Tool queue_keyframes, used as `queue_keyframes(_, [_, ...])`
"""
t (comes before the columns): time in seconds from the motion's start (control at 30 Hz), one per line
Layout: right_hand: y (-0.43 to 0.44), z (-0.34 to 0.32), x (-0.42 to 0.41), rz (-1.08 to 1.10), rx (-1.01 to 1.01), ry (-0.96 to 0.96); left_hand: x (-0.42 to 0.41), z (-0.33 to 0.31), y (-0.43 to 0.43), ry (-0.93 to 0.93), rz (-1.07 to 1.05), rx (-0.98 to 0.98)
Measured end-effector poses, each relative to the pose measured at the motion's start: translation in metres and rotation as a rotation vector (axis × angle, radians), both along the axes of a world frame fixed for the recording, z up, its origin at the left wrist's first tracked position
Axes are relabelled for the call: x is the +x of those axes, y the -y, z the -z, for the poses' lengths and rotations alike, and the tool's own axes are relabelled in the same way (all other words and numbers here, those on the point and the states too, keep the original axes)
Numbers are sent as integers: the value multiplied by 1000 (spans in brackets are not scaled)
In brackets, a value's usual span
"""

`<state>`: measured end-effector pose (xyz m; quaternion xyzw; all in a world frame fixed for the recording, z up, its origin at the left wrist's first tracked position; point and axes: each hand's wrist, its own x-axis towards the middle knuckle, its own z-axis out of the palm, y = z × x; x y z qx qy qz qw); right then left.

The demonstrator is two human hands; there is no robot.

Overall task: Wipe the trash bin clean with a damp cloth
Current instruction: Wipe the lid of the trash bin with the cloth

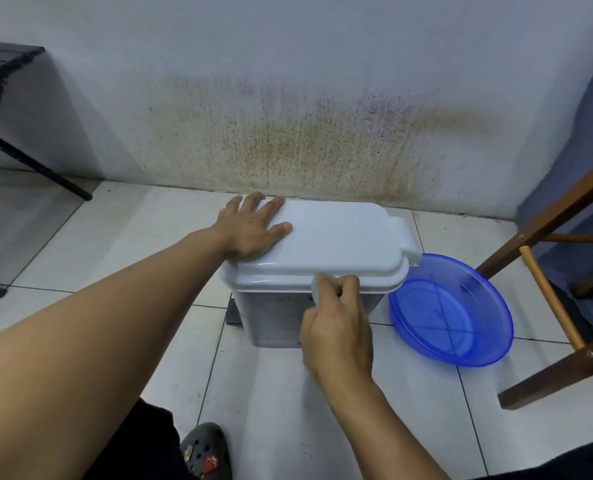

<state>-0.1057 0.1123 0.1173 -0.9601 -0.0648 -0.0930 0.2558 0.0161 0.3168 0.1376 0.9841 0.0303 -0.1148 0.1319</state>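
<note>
A white plastic trash bin (274, 313) with its lid (336, 233) down stands on the tiled floor by the wall. My left hand (253, 230) lies flat on the lid's left end, fingers spread. My right hand (336, 323) is closed around a small grey cloth (316, 291), pressed against the bin's front wall just under the lid's rim. Most of the cloth is hidden inside my fist.
A blue plastic basin (461, 317) sits on the floor right of the bin, touching it. A wooden chair frame (547, 306) stands at the right. A black folding table's legs (28, 161) are at the far left. The wall behind is stained. My shoe (205, 452) shows below.
</note>
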Motion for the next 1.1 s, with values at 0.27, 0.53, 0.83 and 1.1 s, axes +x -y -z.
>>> queue_keyframes(0.27, [-61,-10,-13,-188,-30,-8,1,1,0,-9,2,9])
queue_keyframes(0.53, [-87,-13,-16,-293,42,-75,3,9,-7,21,13,-23])
queue_keyframes(0.83, [56,-24,29,453,774,126,3,11,-5,47,4,-3])
queue_keyframes(1.1, [62,-3,33,491,706,95,-6,12,-1,110,33,42])
